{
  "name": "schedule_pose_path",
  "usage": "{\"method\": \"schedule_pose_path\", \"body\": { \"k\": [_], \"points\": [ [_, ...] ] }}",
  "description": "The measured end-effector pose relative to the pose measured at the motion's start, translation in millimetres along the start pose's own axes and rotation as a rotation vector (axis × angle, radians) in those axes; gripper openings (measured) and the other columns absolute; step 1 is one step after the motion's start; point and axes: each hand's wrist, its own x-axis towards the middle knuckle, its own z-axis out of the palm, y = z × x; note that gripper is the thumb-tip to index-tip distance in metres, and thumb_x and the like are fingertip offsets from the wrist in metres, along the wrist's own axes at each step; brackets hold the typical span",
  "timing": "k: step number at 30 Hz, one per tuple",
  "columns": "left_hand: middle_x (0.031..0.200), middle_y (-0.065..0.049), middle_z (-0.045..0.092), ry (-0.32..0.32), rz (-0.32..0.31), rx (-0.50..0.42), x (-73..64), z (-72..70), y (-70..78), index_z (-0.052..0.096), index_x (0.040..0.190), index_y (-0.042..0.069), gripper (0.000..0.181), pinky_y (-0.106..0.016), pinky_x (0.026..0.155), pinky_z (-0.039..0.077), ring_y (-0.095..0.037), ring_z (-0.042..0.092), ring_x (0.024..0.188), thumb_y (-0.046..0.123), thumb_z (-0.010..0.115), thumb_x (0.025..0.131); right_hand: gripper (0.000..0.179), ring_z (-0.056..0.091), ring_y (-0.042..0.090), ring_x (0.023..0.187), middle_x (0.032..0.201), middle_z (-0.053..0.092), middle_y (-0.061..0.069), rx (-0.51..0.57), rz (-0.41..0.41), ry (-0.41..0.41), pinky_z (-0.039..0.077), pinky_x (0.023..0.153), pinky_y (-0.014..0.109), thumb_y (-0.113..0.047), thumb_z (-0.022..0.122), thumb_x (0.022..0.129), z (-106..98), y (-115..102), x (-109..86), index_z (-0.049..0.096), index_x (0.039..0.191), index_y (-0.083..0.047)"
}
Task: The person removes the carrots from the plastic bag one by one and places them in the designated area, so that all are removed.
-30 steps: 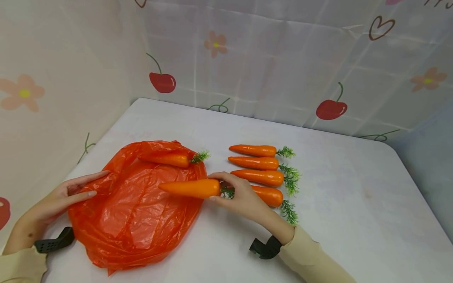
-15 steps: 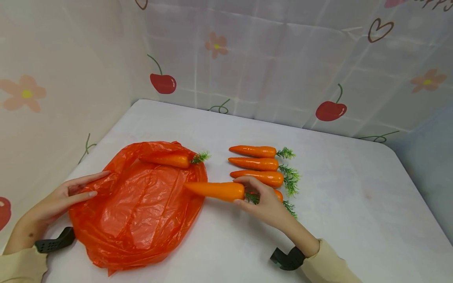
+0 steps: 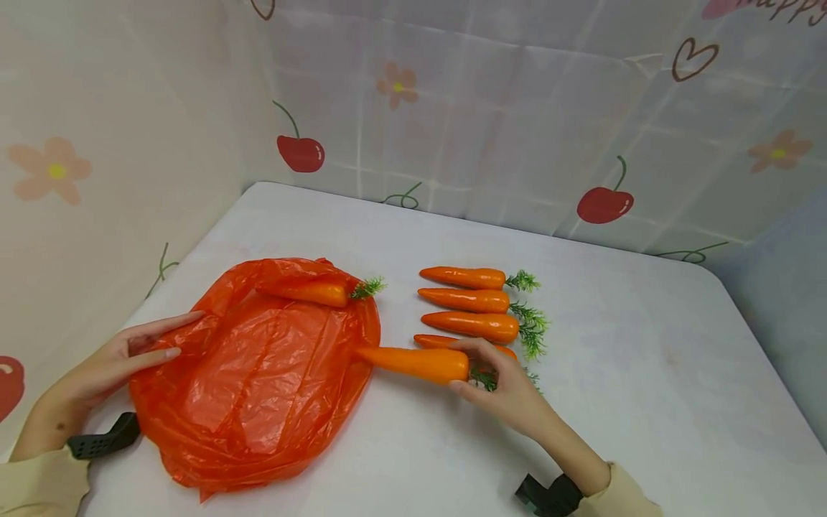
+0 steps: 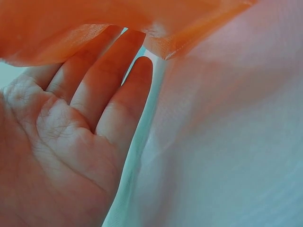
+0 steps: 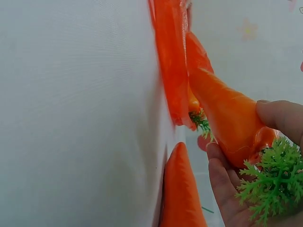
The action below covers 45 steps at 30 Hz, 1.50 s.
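My right hand (image 3: 507,391) pinches an orange carrot (image 3: 423,362) by its thick leafy end, thumb and fingers on either side. Its tip points left and overlaps the right rim of a red plastic bag (image 3: 258,402). The right wrist view shows the carrot's green top (image 5: 274,177) against the palm. My left hand (image 3: 119,362) holds the bag's left edge between thumb and fingers; in the left wrist view the fingers (image 4: 111,90) extend up under the plastic. Another carrot (image 3: 319,291) lies inside the bag at the back, its leaves poking over the rim.
Several carrots lie in a row right of the bag, tips left; one is the rearmost carrot (image 3: 461,277). The nearest carrot (image 3: 429,341) is partly hidden by my right hand. All rest on a white table (image 3: 646,373) with a patterned curtain (image 3: 478,129) behind.
My right hand has moved right and slightly toward me with the carrot, from over the bag to its right rim. The left hand keeps its place on the bag.
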Motion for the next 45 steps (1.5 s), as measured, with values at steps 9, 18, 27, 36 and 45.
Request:
{"method": "schedule_pose_path", "body": {
  "k": [9, 18, 27, 36, 45],
  "points": [
    [0.126, 0.018, 0.046, -0.017, 0.033, 0.004, 0.6, -0.9, -0.9, 0.029, 0.139, 0.017, 0.048, -0.040, 0.076, 0.050, -0.013, 0.055, 0.101, 0.008, 0.040, 0.094, 0.047, 0.056, 0.011, 0.097, 0.115, 0.054, -0.006, -0.005, 0.042, 0.005, 0.047, 0.082, 0.026, -0.031, 0.068, 0.077, -5, 4, -11.5, 0.053, 0.119, -0.016],
    [0.126, 0.018, 0.046, -0.023, 0.029, -0.006, 1.0, -0.9, -1.1, 0.029, 0.139, 0.018, 0.048, -0.043, 0.074, 0.050, -0.017, 0.057, 0.100, 0.009, 0.040, 0.094, 0.044, 0.056, 0.011, 0.100, 0.115, 0.055, -0.006, -0.019, 0.069, 0.024, 0.046, 0.083, 0.025, -0.032, 0.067, 0.077, -8, 13, -22.4, 0.053, 0.116, -0.019],
    [0.126, 0.020, 0.045, -0.013, 0.031, 0.012, 1.0, -0.9, 0.7, 0.029, 0.139, 0.016, 0.048, -0.040, 0.075, 0.050, -0.012, 0.056, 0.101, 0.008, 0.041, 0.094, 0.043, 0.055, 0.010, 0.099, 0.114, 0.055, -0.007, -0.020, 0.116, 0.080, 0.047, 0.082, 0.024, -0.030, 0.068, 0.077, -13, 15, -38.5, 0.053, 0.117, -0.020],
    [0.126, 0.023, 0.044, 0.001, 0.032, 0.038, 1.4, -1.6, 0.4, 0.028, 0.140, 0.016, 0.048, -0.037, 0.075, 0.051, -0.007, 0.055, 0.101, 0.008, 0.041, 0.094, 0.045, 0.054, 0.008, 0.100, 0.113, 0.055, -0.009, -0.040, 0.183, 0.115, 0.047, 0.081, 0.023, -0.032, 0.068, 0.076, -16, 19, -50.9, 0.053, 0.116, -0.021],
    [0.124, 0.023, 0.046, 0.006, -0.019, 0.023, 2.9, -0.3, -0.1, 0.028, 0.140, 0.020, 0.048, -0.043, 0.074, 0.050, -0.017, 0.058, 0.098, 0.012, 0.041, 0.094, 0.042, 0.054, 0.009, 0.091, 0.112, 0.056, -0.005, -0.087, 0.126, 0.117, 0.049, 0.071, 0.023, -0.029, 0.069, 0.076, -18, 26, -54.2, 0.054, 0.115, -0.022]
  ]
}}
